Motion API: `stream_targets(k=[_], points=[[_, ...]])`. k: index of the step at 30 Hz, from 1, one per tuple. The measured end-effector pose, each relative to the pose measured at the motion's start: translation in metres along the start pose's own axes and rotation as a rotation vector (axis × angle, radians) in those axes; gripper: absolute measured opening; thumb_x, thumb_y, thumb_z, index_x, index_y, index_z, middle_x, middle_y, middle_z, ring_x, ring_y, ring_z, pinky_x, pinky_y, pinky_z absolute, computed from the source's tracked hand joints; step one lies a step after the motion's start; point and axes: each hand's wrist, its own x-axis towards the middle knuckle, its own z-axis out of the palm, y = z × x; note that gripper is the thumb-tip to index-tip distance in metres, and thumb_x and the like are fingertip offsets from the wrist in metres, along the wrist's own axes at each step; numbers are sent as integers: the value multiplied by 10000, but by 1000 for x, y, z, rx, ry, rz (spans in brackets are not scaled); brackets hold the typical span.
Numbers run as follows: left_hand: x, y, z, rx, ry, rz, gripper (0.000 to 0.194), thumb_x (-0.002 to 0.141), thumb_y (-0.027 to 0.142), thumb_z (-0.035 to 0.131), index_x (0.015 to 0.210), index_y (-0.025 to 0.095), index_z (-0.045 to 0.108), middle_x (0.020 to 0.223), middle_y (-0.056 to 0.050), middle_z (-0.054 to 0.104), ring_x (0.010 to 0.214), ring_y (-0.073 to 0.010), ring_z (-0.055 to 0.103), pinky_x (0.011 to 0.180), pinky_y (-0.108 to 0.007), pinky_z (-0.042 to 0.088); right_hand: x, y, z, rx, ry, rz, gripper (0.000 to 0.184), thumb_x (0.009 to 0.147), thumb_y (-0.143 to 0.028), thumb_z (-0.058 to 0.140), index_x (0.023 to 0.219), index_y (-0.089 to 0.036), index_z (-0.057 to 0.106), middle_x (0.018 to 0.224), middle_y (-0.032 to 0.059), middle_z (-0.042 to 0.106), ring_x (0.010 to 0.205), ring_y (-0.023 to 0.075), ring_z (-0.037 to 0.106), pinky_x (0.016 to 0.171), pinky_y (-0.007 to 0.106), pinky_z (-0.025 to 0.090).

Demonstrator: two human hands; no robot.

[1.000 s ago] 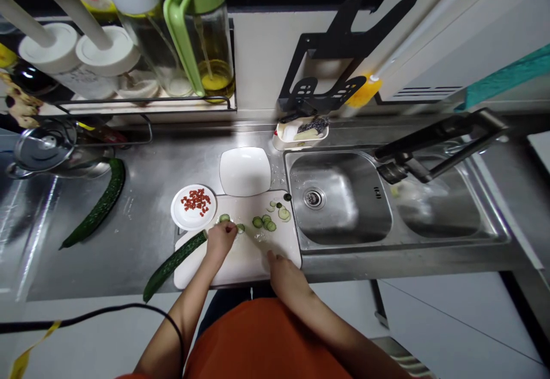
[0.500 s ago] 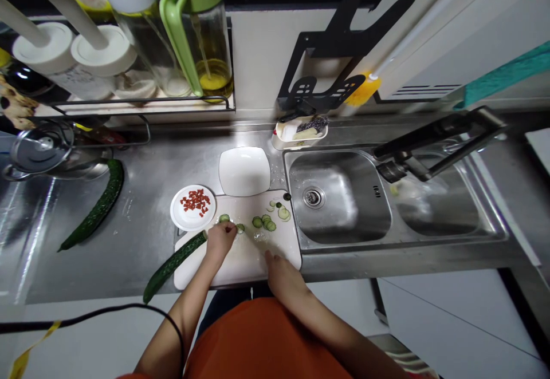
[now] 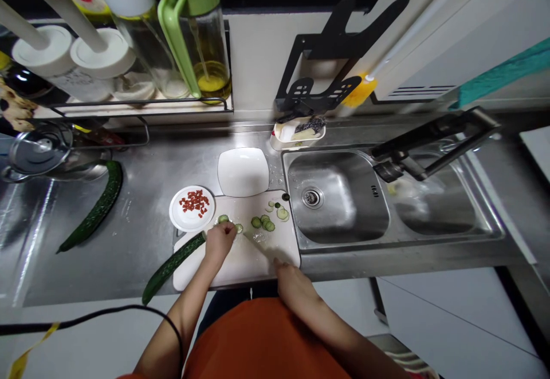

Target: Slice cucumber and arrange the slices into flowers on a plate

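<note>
The left hand is pinching a cucumber piece over the cutting board; the right hand is curling at its near edge, grip not clearly showing, while a long cucumber is lying beside the left hand

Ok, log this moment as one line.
left hand: at cucumber slice; right hand: seemingly gripping knife; cutting board: more slices, right side; white dish: red pieces

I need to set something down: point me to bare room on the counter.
Widest is the counter between the left cucumber and the small plate. More lies behind that plate, left of the square plate. The board shows a bare front strip between left hand and right hand. It is crowded across the board's back, with scattered slices.
</note>
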Motion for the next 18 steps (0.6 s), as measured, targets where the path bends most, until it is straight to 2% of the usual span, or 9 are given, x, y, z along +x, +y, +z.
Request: stream_targets(k=[3, 7, 12, 15, 18], points=[[-1, 1, -8, 49, 68, 24, 210, 809, 361, 536, 742, 213, 670, 644, 11, 648, 584, -106, 557, 616, -199, 359, 1, 4, 4, -8, 20, -9, 545, 744, 58, 285, 1185, -140, 538, 978, 134, 682, 911, 248, 659, 683, 298, 470], [1, 5, -23, 238, 137, -30, 226, 834, 383, 508, 821, 227, 672, 708, -24, 667, 642, -146, 576, 609, -232, 340, 1, 4, 4, -13, 29, -3, 559, 751, 63, 287, 1215, -138, 526, 988, 138, 682, 908, 245, 662, 683, 301, 474], [2, 10, -28, 413, 199, -44, 263, 870, 349, 468, 1012, 228, 654, 883, -74, 675, 706, -174, 585, 607, -259, 330, -1, 3, -3, 4, -2, 4, 543, 764, 64, 307, 1219, -138, 525, 1007, 138, 679, 934, 229, 656, 709, 284, 476], [1, 11, -24, 377, 256, 12, 294, 870, 312, 474, 1113, 224, 613, 1041, -89, 641, 783, -178, 590, 634, -263, 355, -2, 3, -5, -3, -4, -1, 552, 757, 64, 310, 1226, -136, 521, 1018, 139, 679, 947, 236, 653, 719, 292, 480], [4, 14, -16, 270, 209, 153, 256, 859, 262, 482, 1072, 212, 616, 1028, -77, 626, 849, -174, 579, 696, -257, 385, -2, 3, -6, -6, -11, 7, 548, 745, 69, 312, 1205, -134, 528, 1007, 135, 683, 943, 234, 655, 720, 287, 481]])
